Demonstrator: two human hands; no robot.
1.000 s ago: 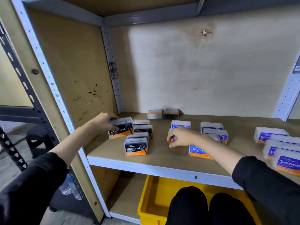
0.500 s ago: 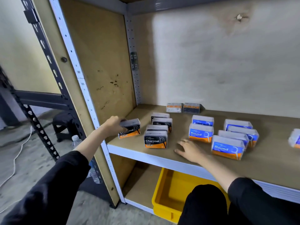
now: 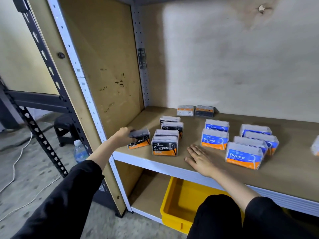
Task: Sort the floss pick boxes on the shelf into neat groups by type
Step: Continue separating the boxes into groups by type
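My left hand (image 3: 124, 136) grips a black Charcoal floss box (image 3: 140, 141) at the left front of the wooden shelf (image 3: 189, 163), tilted slightly. Beside it stand several more Charcoal boxes (image 3: 164, 146) in a column. My right hand (image 3: 200, 156) lies flat on the shelf with fingers spread and nothing in it, between the Charcoal boxes and the blue Round boxes (image 3: 214, 139). More Round boxes (image 3: 243, 155) stand to the right. Two small boxes (image 3: 196, 110) lean against the back wall.
A yellow bin (image 3: 179, 204) sits on the lower shelf under my right arm. A white shelf post (image 3: 89, 100) runs up by my left arm. A water bottle (image 3: 79, 150) and a black stool (image 3: 64, 128) are on the floor at left. Another box edge (image 3: 315, 148) shows far right.
My right hand let go of a Round box and came down flat on the shelf. My left hand set the Charcoal box lower beside the column. The view swung left.
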